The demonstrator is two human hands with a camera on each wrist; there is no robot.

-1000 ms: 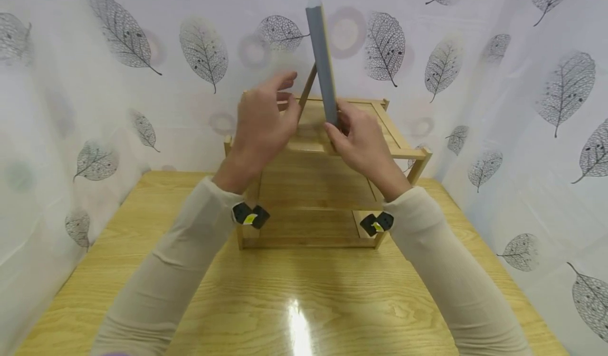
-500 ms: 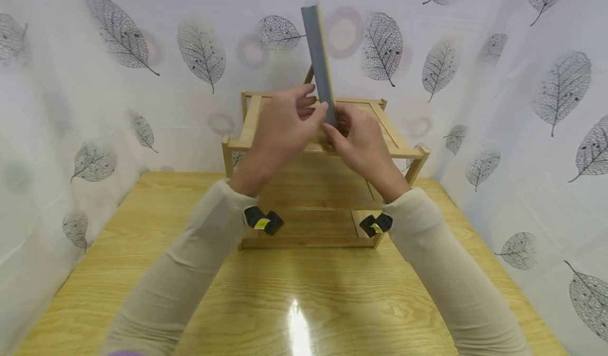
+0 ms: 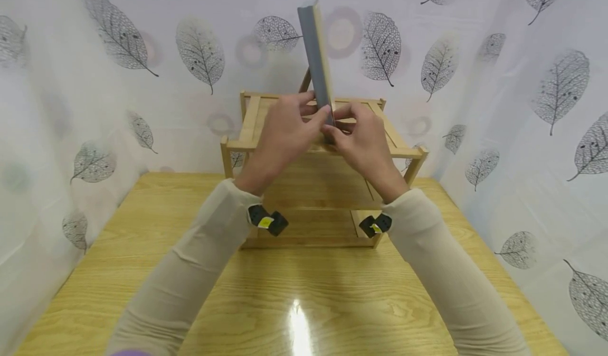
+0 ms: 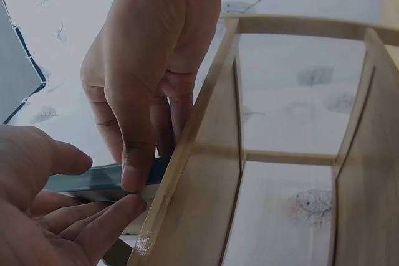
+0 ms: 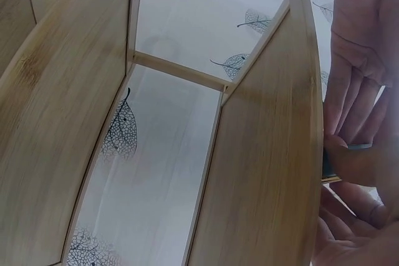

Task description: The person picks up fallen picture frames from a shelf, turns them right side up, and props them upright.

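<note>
A book [image 3: 314, 55] with a grey-blue spine and pale page edges stands on end over the top board of a wooden rack [image 3: 325, 152], its top leaning left. My left hand [image 3: 285, 131] holds its lower part from the left, thumb by the spine. From the right, my right hand [image 3: 364, 134] pinches the bottom of the book, thumb at the spine. The left wrist view has the book [image 4: 93, 179] between the fingers of both hands, close to the rack's edge. Only a small dark corner of the book [image 5: 328, 166] shows in the right wrist view.
Behind the book, a slanting dark brown strip [image 3: 305, 80] rises from the rack's top. The rack has a lower board [image 3: 304, 224] and stands on a wooden table [image 3: 266, 292]. A leaf-patterned curtain [image 3: 157, 108] surrounds the back and sides.
My left hand has moved right and taken hold of the book's lower part. The book's top has tipped slightly further left. My right hand has stayed at its bottom.
</note>
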